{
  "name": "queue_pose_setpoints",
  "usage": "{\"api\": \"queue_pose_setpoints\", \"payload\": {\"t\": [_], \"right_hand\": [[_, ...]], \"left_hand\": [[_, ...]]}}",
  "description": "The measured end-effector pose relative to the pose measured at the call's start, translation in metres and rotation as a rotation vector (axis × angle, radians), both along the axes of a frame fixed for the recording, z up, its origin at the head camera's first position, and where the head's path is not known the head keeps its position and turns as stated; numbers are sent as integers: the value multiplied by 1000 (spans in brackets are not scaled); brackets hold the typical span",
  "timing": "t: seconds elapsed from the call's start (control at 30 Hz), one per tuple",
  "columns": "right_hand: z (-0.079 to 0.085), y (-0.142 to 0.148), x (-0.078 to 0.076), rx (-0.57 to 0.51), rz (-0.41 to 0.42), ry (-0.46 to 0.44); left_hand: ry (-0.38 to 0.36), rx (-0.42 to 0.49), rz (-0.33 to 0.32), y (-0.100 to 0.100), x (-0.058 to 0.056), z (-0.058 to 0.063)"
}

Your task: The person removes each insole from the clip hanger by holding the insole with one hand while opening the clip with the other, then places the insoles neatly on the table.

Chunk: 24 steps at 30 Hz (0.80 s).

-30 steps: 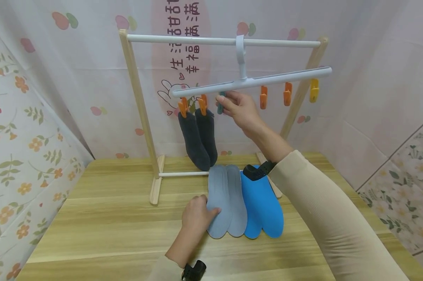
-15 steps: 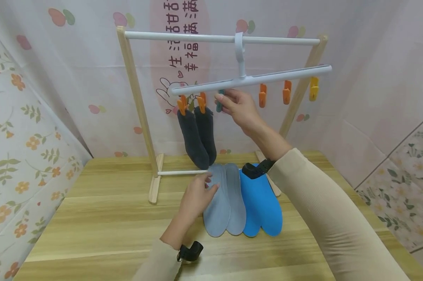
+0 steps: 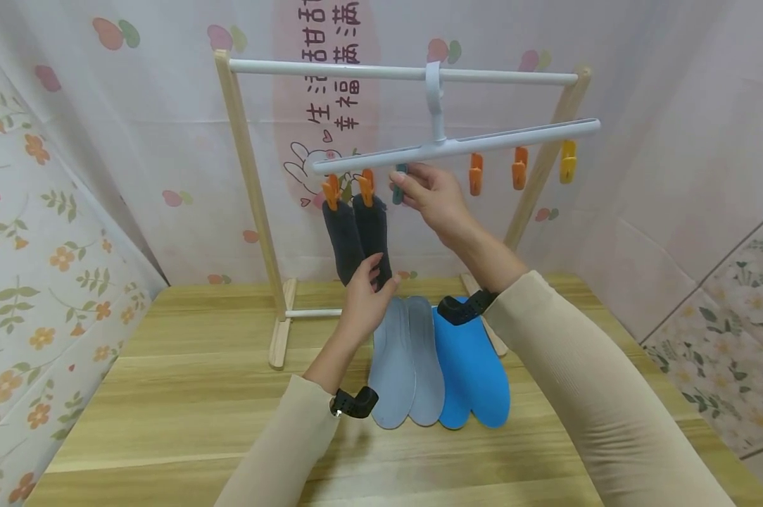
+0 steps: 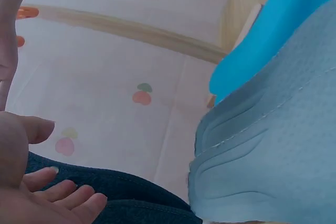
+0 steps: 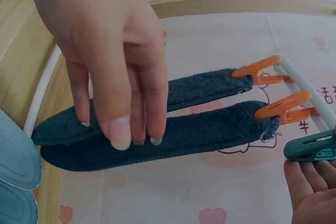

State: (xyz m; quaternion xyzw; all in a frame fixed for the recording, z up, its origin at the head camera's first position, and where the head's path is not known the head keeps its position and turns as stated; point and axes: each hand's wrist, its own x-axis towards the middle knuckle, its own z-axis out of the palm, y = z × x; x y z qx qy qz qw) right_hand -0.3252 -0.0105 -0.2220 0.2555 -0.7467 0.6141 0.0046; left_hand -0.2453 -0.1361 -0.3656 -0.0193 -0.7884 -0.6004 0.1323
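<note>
Two dark fuzzy insoles [image 5: 210, 129] hang side by side from orange clips [image 5: 283, 108] on the left part of a white hanger [image 3: 495, 144]. My left hand [image 3: 364, 299] is in front of their lower halves, its fingers loosely bent and apart with nothing between them. Thumb and fingers of my right hand [image 3: 435, 201] pinch a green clip [image 5: 310, 148] under the hanger, just right of the insoles. Below, two grey insoles [image 3: 394, 373] and two blue insoles [image 3: 483, 373] lean on the rack's lower bar, overlapping one another.
The hanger hooks over the top bar [image 3: 331, 68] of a wooden rack [image 3: 248, 176] and tilts down to the left. Two more orange clips [image 3: 519, 169] and a yellow clip [image 3: 568, 162] hang at its right. A wooden table [image 3: 185, 394] lies below; patterned curtains surround it.
My left hand has let go of the near grey insole and risen to the hanging dark insoles. The right hand has stayed on the green clip.
</note>
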Motion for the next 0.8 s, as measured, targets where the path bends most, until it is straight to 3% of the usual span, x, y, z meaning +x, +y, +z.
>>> {"api": "queue_pose_setpoints", "payload": {"t": [0.1,0.3,0.47,0.8], "right_hand": [[0,2,1,0,3,1],[2,4,5,19,7,3],[2,5,5,18,14,-2],[0,5,5,12,18,-12]], "left_hand": [[-15,5,20,0,-4,4],[-43,-80,129,-5,-11,7],[-51,-137,180,-12,-18,9],[-144,-202,186,-21,-29,11]]}}
